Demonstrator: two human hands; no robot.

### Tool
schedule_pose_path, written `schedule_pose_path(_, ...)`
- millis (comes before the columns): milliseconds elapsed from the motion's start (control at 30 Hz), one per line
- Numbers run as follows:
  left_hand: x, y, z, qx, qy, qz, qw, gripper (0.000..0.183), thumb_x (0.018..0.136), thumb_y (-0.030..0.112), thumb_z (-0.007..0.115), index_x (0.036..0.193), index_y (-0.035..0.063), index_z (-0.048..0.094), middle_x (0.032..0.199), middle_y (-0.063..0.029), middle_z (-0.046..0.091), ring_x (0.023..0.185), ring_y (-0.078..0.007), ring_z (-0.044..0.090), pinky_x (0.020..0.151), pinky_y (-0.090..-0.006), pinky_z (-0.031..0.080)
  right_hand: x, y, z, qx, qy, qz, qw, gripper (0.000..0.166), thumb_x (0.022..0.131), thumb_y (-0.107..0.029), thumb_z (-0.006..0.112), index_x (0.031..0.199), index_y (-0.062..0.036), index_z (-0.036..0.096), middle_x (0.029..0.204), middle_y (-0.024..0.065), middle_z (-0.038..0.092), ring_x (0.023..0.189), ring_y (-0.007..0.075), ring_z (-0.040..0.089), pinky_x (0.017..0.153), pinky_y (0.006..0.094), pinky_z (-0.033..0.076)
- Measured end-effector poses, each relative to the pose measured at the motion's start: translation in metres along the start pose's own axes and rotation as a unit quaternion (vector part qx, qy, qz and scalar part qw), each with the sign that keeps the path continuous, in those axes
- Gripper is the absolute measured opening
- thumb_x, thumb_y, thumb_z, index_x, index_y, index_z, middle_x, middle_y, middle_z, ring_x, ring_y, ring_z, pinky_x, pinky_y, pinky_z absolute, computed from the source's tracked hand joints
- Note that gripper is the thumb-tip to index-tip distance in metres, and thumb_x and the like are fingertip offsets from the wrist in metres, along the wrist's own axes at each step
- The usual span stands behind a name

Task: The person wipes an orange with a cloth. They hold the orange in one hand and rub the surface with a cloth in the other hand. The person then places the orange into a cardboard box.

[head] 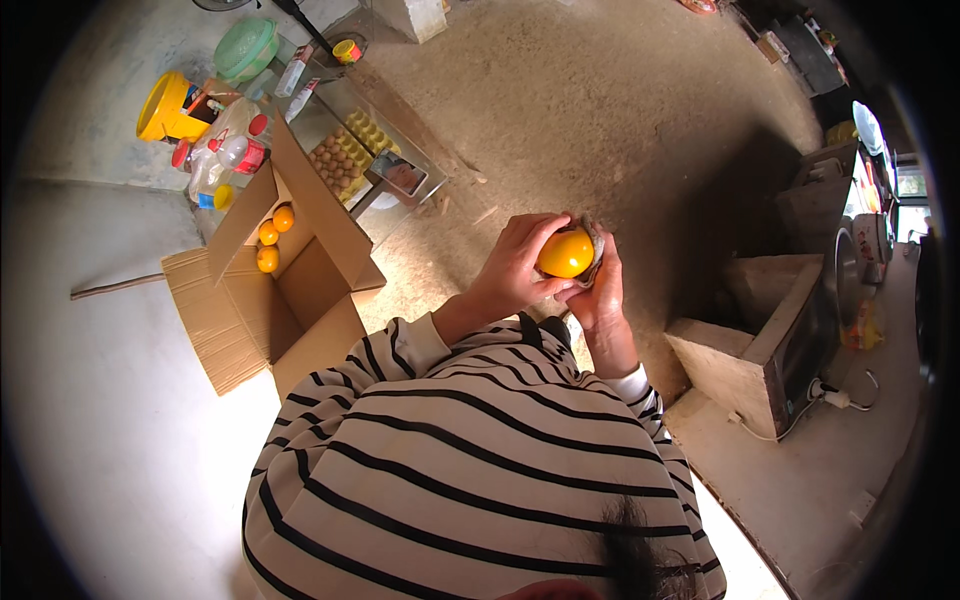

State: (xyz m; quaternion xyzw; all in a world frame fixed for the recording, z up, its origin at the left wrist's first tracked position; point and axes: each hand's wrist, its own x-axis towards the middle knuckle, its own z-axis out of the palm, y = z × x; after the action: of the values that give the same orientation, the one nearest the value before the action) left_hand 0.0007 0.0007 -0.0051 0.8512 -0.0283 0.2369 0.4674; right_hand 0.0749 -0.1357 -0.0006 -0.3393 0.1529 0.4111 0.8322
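Observation:
In front of my torso, my left hand [514, 259] grips a shiny, round orange fruit [566, 253], fingers over its top and thumb beneath. My right hand [604, 296] holds a crumpled grey cloth [597, 251] against the fruit's far right side. The cloth hides part of the fruit and some of the fingertips. To the left stands an open cardboard box [311, 274] with its flaps spread out. Three similar orange fruits [268, 259] are visible at the box's far left side; part of its inside is hidden by the flaps.
Beyond the box, a glass-topped table [337, 97] shows egg trays [371, 133] and brown eggs [335, 161]. A yellow bucket [161, 109], green plastic basket [246, 51] and plastic bottle [241, 154] stand by the wall. At right are a masonry block [720, 364] and a counter [810, 480].

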Motion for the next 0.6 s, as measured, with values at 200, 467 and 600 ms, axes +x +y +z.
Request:
schedule_pose_path(200, -0.007, -0.006, 0.006, 0.002, -0.005, -0.004, 1.0, 0.072, 0.071, 0.012, 0.086, 0.135, 0.0028, 0.054, 0.129, -0.014, 0.059, 0.12, -0.033, 0.055, 0.103, -0.0415, 0.045, 0.019, 0.009, -0.015, -0.076, 0.059, -0.075, 0.993, 0.045, 0.105, -0.036, 0.046, 0.134, -0.0031, 0.057, 0.123, 0.0103, 0.064, 0.107, 0.0227, 0.063, 0.092, 0.036, 0.054)
schedule_pose_path(467, -0.007, -0.017, 0.0, -0.067, -0.044, -0.041, 0.996, 0.071, 0.071, 0.014, 0.084, 0.134, 0.0033, 0.053, 0.131, -0.0144, 0.056, 0.119, -0.034, 0.054, 0.102, -0.0417, 0.046, 0.016, 0.007, -0.019, 0.053, -0.042, 0.043, 0.997, 0.044, 0.108, -0.036, 0.039, 0.132, -0.0025, 0.057, 0.123, 0.0128, 0.065, 0.112, 0.027, 0.064, 0.094, 0.0424, 0.055)
schedule_pose_path(600, -0.004, -0.009, 0.002, -0.011, -0.028, -0.018, 0.999, 0.071, 0.071, 0.014, 0.085, 0.133, 0.0033, 0.053, 0.131, -0.0142, 0.055, 0.12, -0.0342, 0.053, 0.102, -0.0419, 0.046, 0.018, 0.01, -0.017, -0.014, 0.011, 0.003, 1.0, 0.045, 0.107, -0.036, 0.041, 0.132, -0.002, 0.057, 0.124, 0.0134, 0.065, 0.113, 0.027, 0.064, 0.096, 0.0405, 0.054)
